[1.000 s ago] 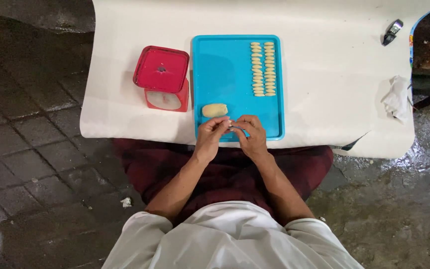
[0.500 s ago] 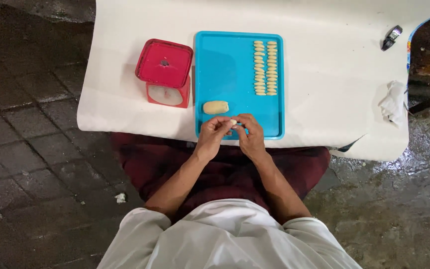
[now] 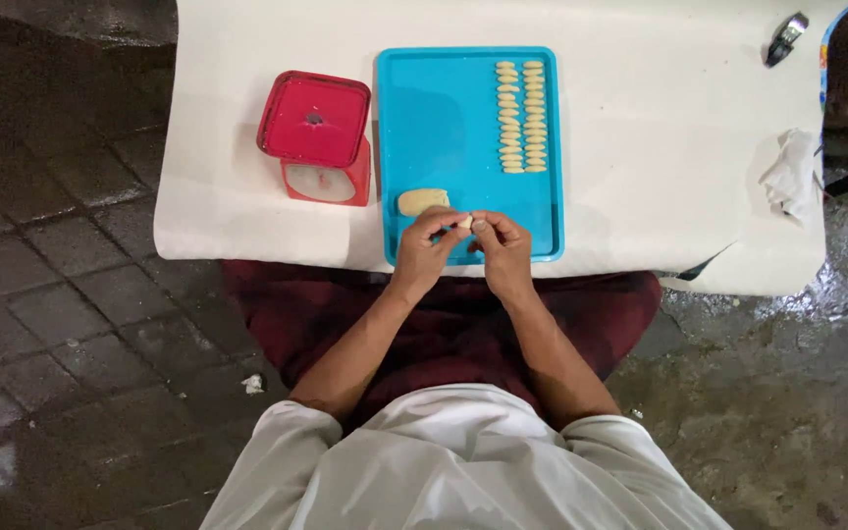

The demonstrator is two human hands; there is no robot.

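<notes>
My left hand (image 3: 424, 247) and my right hand (image 3: 503, 245) meet over the near edge of a blue tray (image 3: 444, 108). Between the fingertips of both hands sits a small pale piece of dough (image 3: 464, 222). A bigger lump of dough (image 3: 422, 201) lies on the tray just beyond my left hand. Several small shaped dough pieces (image 3: 521, 118) stand in two neat columns at the tray's far right.
A red kitchen scale (image 3: 314, 137) stands left of the tray on the white table (image 3: 660, 118). A crumpled white cloth (image 3: 792, 175) lies at the table's right edge, a small dark object (image 3: 785, 37) at the far right corner. Wet paving surrounds the table.
Both hands stay together at the tray's near edge, working the small dough piece with slight finger movement. The view has shifted a little.
</notes>
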